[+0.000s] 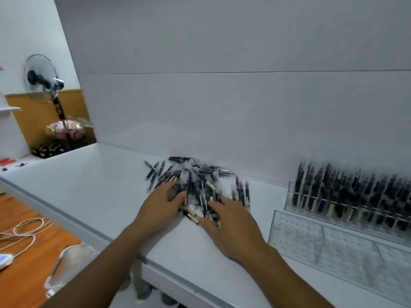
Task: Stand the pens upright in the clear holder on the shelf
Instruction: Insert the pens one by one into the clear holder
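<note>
Left hand [163, 204] on the heap of short black plastic pens [195, 181], fingers bent; gripping or just resting, cannot tell. Right hand [229, 223] flat on the same heap, holding nothing. Heap loose on the flat white shelf [89, 185], left of the clear plastic holder [290, 194] packed with standing pens. Could roll off the front edge if pushed hard, or knock standing ones over. All blurry; holder cut off at right.
</note>
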The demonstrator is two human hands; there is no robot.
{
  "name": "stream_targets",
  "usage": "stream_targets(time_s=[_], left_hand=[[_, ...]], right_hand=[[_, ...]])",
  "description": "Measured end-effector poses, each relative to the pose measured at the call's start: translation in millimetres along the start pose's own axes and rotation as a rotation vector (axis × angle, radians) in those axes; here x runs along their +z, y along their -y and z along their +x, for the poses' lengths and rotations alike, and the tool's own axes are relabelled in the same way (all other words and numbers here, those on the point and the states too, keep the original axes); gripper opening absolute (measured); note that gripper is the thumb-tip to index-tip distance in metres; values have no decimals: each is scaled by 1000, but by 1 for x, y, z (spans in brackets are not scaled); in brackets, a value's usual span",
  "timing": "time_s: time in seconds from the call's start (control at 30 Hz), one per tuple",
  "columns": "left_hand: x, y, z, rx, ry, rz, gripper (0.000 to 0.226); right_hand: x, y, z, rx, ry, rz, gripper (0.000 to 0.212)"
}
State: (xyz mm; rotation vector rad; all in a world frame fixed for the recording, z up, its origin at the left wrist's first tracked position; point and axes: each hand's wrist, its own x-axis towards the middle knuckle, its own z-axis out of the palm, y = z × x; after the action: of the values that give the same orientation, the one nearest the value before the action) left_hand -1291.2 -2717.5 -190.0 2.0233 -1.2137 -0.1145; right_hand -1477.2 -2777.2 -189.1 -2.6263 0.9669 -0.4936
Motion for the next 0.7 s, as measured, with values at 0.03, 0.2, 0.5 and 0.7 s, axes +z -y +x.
stream_targets(time_s=[0.03, 0.2, 0.5, 0.7], left_hand=[[0, 1, 2, -24, -1, -9, 36], [-6, 14, 9, -54, -34, -86, 29], [-19, 42, 44, -31, -181, 193, 41], [-16, 55, 73, -172, 93, 238, 41]], right_hand=[[0, -1, 0, 7, -8, 27, 54], [3, -6, 3, 11, -91, 104, 42], [10, -6, 5, 40, -36, 93, 46], [7, -7, 6, 23, -111, 142, 34]])
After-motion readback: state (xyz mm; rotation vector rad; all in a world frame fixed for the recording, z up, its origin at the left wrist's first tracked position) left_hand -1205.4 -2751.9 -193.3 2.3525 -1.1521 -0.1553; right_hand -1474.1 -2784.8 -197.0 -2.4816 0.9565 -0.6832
